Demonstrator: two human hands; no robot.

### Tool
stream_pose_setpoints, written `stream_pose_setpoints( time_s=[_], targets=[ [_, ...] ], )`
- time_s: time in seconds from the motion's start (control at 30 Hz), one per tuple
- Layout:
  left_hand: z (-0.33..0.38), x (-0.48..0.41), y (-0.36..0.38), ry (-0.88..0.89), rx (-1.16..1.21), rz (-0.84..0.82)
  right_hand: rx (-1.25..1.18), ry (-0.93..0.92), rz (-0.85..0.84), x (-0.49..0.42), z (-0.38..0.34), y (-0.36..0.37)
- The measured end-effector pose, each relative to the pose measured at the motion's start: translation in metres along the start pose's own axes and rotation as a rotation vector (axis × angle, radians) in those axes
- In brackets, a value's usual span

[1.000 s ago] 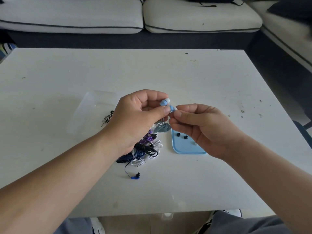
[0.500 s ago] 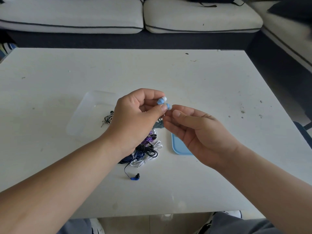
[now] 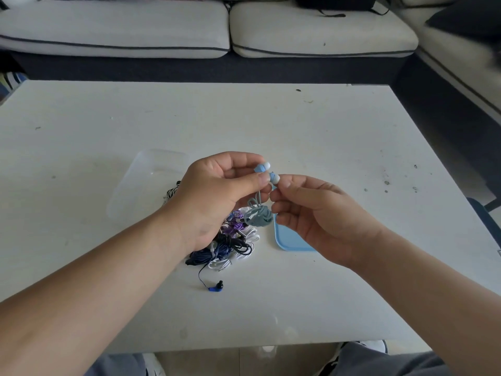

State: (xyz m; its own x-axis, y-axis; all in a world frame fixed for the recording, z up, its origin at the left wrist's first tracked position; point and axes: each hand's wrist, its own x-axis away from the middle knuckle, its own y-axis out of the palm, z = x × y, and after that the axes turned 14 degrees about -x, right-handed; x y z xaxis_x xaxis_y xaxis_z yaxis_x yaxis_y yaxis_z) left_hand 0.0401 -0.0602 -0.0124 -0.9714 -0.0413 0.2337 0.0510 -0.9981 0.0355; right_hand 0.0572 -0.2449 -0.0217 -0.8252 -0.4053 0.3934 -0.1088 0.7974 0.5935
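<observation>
My left hand (image 3: 214,196) pinches a pair of light blue earbuds (image 3: 264,170) with white tips, thumb against fingers, above the table. Their grey-blue cable hangs below as a wound coil (image 3: 259,217). My right hand (image 3: 314,215) is held just to the right, fingers loosely curled. Its index fingertip touches the white tip of the lower earbud, and the thumb sits a little below it. A pile of coiled earphones (image 3: 230,245) in black, white, purple and dark blue lies under my left hand.
A light blue tray (image 3: 287,244) lies on the white table (image 3: 298,131), mostly hidden by my right hand. A clear plastic container (image 3: 143,183) sits left of the pile. One dark blue earbud (image 3: 215,287) trails toward me. Sofas stand beyond the table.
My right hand let go of the earbud tip and dropped slightly, then came back up beside it. The black ear tips on the tray are now hidden. My left hand barely moved.
</observation>
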Motion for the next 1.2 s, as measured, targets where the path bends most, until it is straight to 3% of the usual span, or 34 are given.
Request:
stream_pose_setpoints(
  time_s=[0.27,0.43,0.57,0.77,0.97,1.2],
  targets=[
    [0.012,-0.002,-0.022,0.044,-0.198,0.167,0.372,-0.015,0.162,-0.007,0.004,0.017],
    [0.026,0.004,-0.078,0.182,-0.402,0.416,0.497,-0.018,0.078,-0.015,0.024,0.056],
    [0.018,0.007,-0.125,0.175,-0.648,0.489,0.565,-0.021,0.031,-0.025,0.047,0.082],
    [-0.019,-0.006,-0.158,0.030,-1.059,0.261,0.562,-0.027,0.054,-0.032,0.061,0.092],
    [-0.029,-0.021,-0.148,-0.071,-1.168,0.051,0.508,-0.047,0.086,-0.039,0.053,0.095],
    [-0.028,-0.026,-0.139,-0.075,-1.228,-0.004,0.568,-0.064,0.122,-0.039,0.043,0.082]
  ],
)
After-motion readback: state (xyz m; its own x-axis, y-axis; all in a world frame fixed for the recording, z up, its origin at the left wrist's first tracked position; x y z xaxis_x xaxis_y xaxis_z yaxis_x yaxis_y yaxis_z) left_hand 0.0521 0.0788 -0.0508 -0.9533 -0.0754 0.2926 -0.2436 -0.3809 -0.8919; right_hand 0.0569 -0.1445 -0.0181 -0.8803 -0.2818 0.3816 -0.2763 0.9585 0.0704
